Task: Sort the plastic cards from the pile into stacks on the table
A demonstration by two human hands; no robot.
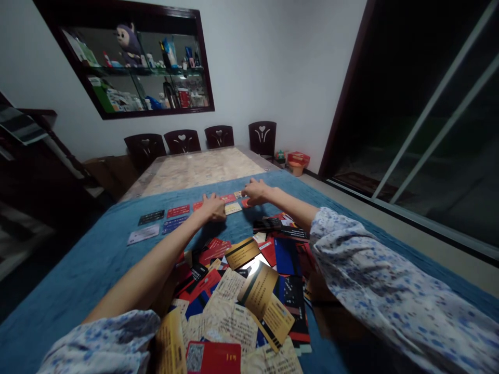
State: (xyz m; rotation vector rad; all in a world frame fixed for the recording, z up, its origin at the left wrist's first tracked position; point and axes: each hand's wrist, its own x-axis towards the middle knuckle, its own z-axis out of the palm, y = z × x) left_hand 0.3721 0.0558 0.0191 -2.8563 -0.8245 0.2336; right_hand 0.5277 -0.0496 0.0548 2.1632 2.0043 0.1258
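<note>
On the blue cloth (117, 228) lie flat cards laid out in two rows. In the back row are a black card (151, 217), a red card (178, 210) and further red cards toward the right. The front row has a pale silver card (143, 234), a blue card (173, 224) and a cream card (233, 208). My left hand (213, 208) is over the middle of the rows, its fingers apart and bent down to the cards. At the right end, my right hand (256, 192) reaches down with fingers apart, beside a red card (245, 202). Both hands' fingertips are partly hidden.
A large loose heap of mixed cards (230, 322) fills the near side between my forearms. Beyond the cloth, the marble-patterned table (202, 167) continues to several dark chairs (183, 141). A wall cabinet (156, 67) is behind; a sliding glass door (440, 130) is right.
</note>
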